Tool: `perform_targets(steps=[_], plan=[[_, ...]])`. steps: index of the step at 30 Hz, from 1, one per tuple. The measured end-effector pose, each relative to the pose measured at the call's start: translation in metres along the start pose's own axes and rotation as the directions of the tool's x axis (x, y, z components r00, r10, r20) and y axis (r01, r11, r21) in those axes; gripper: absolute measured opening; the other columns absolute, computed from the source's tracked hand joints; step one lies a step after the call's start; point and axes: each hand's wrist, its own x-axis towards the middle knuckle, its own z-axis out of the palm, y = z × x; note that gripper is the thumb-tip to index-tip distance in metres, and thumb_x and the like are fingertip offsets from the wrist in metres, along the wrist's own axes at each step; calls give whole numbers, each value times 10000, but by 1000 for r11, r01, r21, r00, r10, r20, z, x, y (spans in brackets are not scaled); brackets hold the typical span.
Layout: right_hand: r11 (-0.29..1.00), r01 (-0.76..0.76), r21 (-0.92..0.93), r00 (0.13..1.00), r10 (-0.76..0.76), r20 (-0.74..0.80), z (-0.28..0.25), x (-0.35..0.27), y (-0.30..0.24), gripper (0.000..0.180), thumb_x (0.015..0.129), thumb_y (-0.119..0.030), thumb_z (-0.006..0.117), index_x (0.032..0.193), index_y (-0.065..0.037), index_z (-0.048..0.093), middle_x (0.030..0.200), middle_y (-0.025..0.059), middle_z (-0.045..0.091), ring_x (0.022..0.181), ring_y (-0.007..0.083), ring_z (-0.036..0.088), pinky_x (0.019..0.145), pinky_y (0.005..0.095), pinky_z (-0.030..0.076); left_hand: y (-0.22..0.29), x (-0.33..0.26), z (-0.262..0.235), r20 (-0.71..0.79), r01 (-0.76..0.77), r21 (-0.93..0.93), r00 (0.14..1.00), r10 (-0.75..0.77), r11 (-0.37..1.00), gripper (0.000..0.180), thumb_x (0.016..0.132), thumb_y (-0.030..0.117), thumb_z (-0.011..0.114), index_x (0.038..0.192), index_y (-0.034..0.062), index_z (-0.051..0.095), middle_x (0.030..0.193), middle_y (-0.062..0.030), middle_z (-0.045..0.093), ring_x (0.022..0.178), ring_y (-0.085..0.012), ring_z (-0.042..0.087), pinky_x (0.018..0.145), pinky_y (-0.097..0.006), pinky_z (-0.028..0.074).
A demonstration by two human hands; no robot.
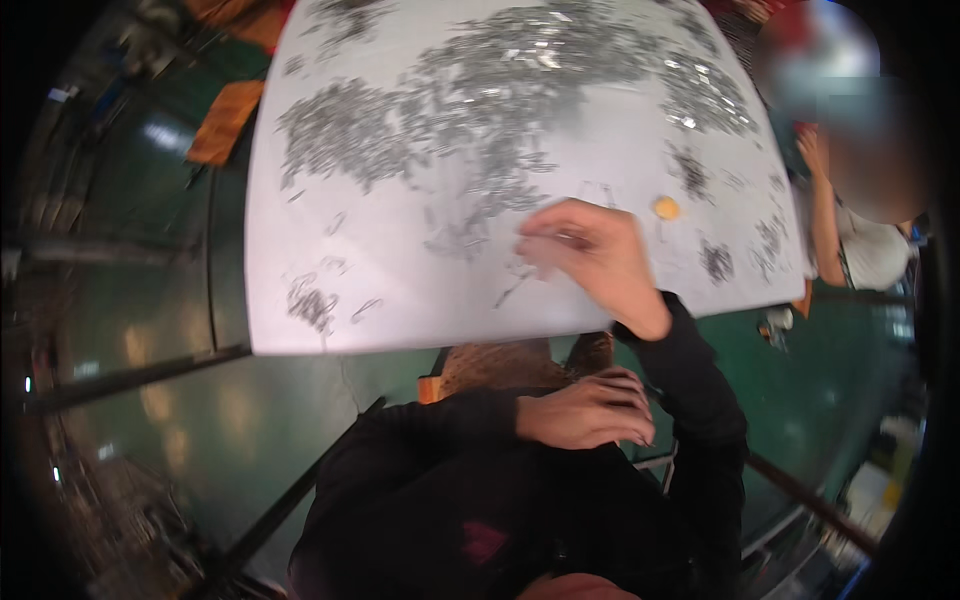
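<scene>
Above the near part of the white table (400, 290), my right hand (600, 255) is closed with its fingertips drawn together. Motion smears them, and what they hold, if anything, cannot be made out. Just beside those fingertips lie a few thin dark metal pieces (512, 288). My left hand (580, 412) is held low in front of my body, below the table edge, its fingers curled. Anything inside it is hidden. Farther away, a large spread of small grey metal pieces (490, 90) covers much of the tabletop.
A small round yellow thing (667, 208) lies right of my right hand. Small piles of dark pieces sit near the left corner (312, 305) and the right side (716, 262). Another person's arm (826, 220) is at the right edge. An orange-brown stool (226, 122) stands at the left.
</scene>
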Motion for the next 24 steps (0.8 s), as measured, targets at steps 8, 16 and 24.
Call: perform_targets(steps=[8, 16, 24], plan=[[753, 201, -627, 970, -244, 18, -50, 22, 87, 344, 846, -128, 675, 1165, -8, 628, 940, 146, 684, 845, 205, 652, 764, 328, 521, -8, 11, -5, 101, 61, -5, 993, -60, 998, 127, 850, 115, 689, 975, 110, 665, 1022, -4, 648, 1020, -198, 593, 1003, -392, 412], [491, -325, -808, 840, -243, -485, -202, -24, 135, 343, 764, -147, 711, 1076, -13, 667, 997, 180, 670, 984, 368, 580, 906, 416, 463, -14, 32, -1, 139, 79, 7, 987, -79, 997, 126, 849, 84, 688, 972, 95, 665, 1009, -21, 663, 988, -203, 618, 991, -407, 429], [700, -360, -617, 788, -126, -602, -215, -16, 163, 317, 702, -178, 765, 956, 2, 701, 967, 199, 674, 894, 375, 629, 827, 408, 506, -14, 47, 5, 158, 130, 39, 978, -135, 991, 109, 831, 38, 688, 928, 67, 648, 950, -57, 687, 954, -230, 654, 937, -429, 466]])
